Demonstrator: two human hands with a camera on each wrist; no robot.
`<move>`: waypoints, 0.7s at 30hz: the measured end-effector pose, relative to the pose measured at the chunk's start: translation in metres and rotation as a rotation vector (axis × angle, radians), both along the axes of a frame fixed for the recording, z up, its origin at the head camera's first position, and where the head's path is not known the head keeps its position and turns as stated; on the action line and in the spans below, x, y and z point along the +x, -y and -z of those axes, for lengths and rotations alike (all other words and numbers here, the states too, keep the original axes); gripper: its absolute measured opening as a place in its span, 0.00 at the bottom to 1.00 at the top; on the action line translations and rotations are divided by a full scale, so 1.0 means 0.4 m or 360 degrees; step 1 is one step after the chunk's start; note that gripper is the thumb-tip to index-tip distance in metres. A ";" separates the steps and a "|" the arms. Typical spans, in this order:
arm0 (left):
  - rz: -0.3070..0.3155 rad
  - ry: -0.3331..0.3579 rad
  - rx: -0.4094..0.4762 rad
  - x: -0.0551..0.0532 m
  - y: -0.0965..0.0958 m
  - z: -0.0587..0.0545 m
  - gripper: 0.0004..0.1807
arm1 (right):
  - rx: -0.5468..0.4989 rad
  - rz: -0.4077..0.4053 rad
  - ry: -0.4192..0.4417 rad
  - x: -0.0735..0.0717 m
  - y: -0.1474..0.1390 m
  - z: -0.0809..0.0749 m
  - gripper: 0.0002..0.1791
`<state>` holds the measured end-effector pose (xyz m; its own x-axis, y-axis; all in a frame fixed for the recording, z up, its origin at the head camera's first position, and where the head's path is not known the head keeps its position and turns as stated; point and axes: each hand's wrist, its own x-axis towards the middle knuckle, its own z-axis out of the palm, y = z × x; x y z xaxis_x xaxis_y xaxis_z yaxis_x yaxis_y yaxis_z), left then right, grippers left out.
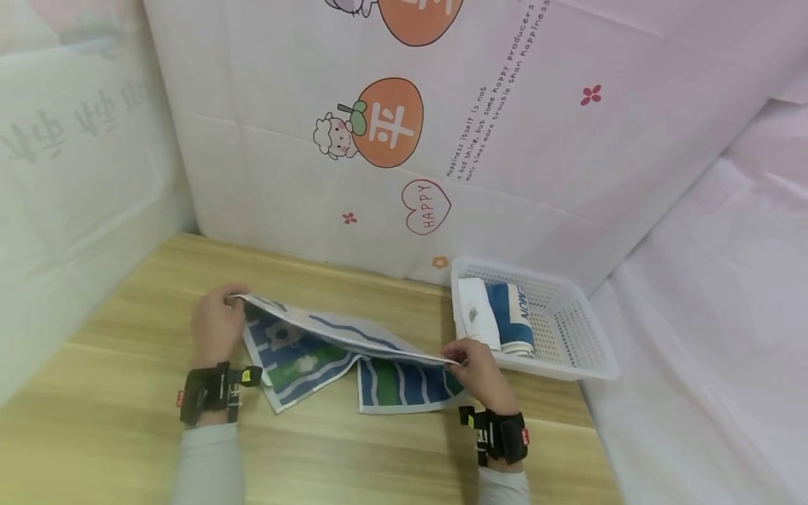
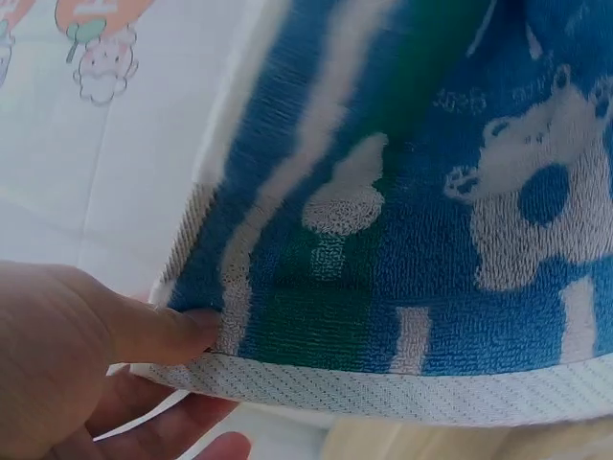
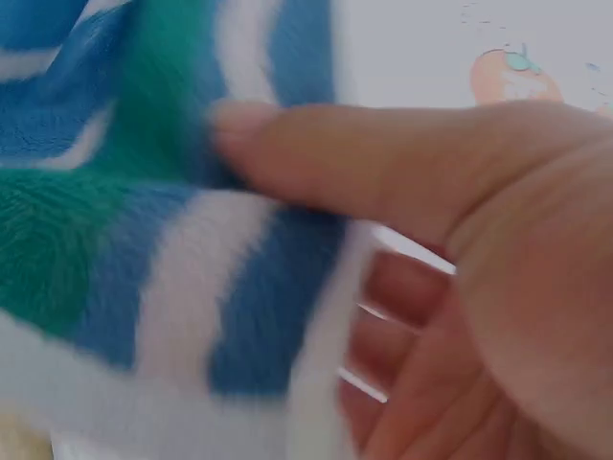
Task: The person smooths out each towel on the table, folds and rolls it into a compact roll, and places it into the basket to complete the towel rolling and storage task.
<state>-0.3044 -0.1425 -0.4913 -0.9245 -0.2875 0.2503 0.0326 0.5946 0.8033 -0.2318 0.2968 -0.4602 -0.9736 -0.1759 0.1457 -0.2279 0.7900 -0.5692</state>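
The towel (image 1: 388,338) spans the space between the two hands, above and partly on the table (image 1: 347,463): it lies to the right of the left hand (image 1: 217,326) and to the left of the right hand (image 1: 482,375). Its raised edge runs lengthwise from hand to hand, slanting so that the right end comes closer to the person; whether that is the towel's longer side I cannot tell. Each hand has its fingers closed on one corner, thumb against the printed face and the other fingers behind the white hem. The right hand is the nearer to the basket (image 1: 596,351), just beside its near left corner, while the left hand is well apart from it. Below the raised edge the towel droops in two flaps with a gap between them, looped terry in blue and green with wavy pale stripes and a pale animal figure; the hem looks flat and woven. The basket is white, oblong, with perforated walls, and holds a soft white roll (image 1: 477,315) next to a blue roll (image 1: 505,315) with a cream, lettered band. The table has a pale wood grain.
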 end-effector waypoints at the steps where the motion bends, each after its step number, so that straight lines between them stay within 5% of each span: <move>1: -0.0013 0.0027 0.0004 0.000 0.004 0.001 0.15 | 0.0022 -0.0002 0.0025 -0.001 0.001 0.003 0.12; 6: 0.0012 0.0092 0.0054 -0.004 0.007 0.007 0.16 | 0.0072 0.0029 -0.0056 -0.005 0.006 0.006 0.12; 11: 0.0006 -0.0048 0.0040 -0.005 0.019 -0.016 0.16 | 0.0073 0.0022 -0.0292 -0.035 0.007 -0.023 0.12; 17: -0.0006 -0.0437 -0.0004 -0.030 0.043 -0.131 0.14 | 0.0055 0.0137 -0.0666 -0.114 -0.012 -0.134 0.09; 21: 0.0021 -0.0733 -0.0015 -0.026 0.049 -0.217 0.13 | -0.0006 0.0160 -0.0894 -0.121 -0.014 -0.226 0.08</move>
